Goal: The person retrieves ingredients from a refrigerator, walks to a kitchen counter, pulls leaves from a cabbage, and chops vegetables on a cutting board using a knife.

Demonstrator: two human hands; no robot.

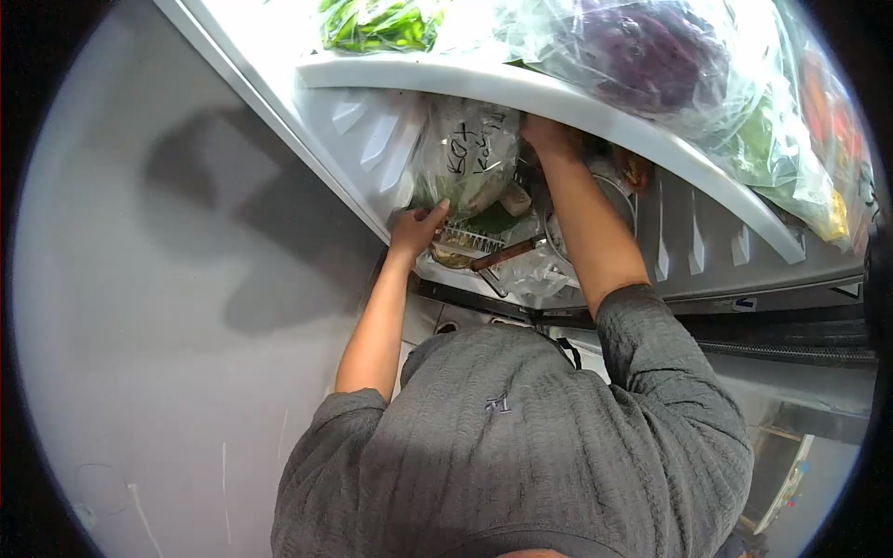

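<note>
A clear plastic bag (470, 153) with black handwriting and greenish produce inside lies below the curved shelf. At its lower left edge is my left hand (419, 231), thumb across the plastic and fingers closed around the edge, partly hidden. My right hand (547, 135) reaches under the shelf at the bag's upper right side; its fingers are out of sight. Below the bag, a white slatted basket (474, 240) shows in part. Beside my right forearm sits a round metal-rimmed pot or strainer (614, 200), and a brown handle (507, 253) points left from it.
The curved white shelf (558, 88) juts out over both hands. On it are bagged green vegetables (381, 23), a bagged purple cabbage (651, 51) and bagged red vegetables (828, 107). A flat grey panel (186, 325) stands close on the left.
</note>
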